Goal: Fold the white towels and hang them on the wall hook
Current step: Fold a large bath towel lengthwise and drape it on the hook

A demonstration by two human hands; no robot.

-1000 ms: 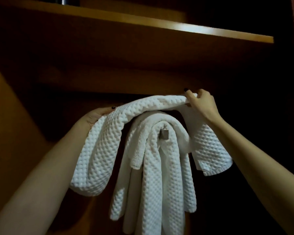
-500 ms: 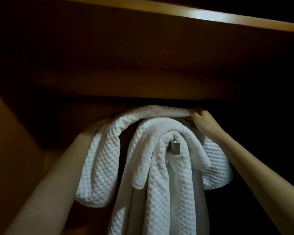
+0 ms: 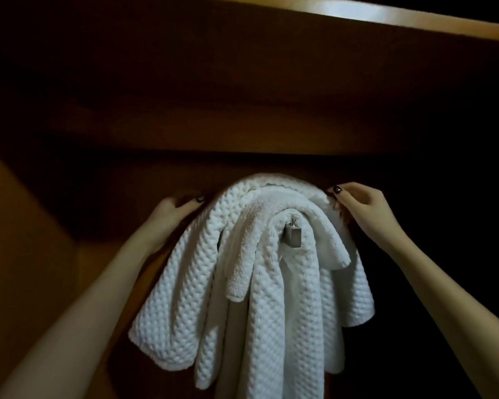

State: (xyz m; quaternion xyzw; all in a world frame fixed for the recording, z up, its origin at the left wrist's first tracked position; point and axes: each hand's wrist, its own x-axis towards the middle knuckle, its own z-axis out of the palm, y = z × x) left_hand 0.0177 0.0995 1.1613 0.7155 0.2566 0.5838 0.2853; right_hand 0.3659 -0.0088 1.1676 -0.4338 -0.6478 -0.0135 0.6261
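**Waffle towel (image 3: 185, 298) draped over the hook (image 3: 293, 237)**

The white waffle towel lay over the top of the other white towels (image 3: 271, 326), which hung from the metal hook on the dark wooden wall. The right hand (image 3: 357, 203) pinched the waffle towel's upper right edge between thumb and curled fingers. The left hand (image 3: 172, 208) sat at the upper left edge, thumb near the cloth. Whether it gripped could not be told in the shadow. The lit edge of a shelf (image 3: 357, 10) ran overhead.
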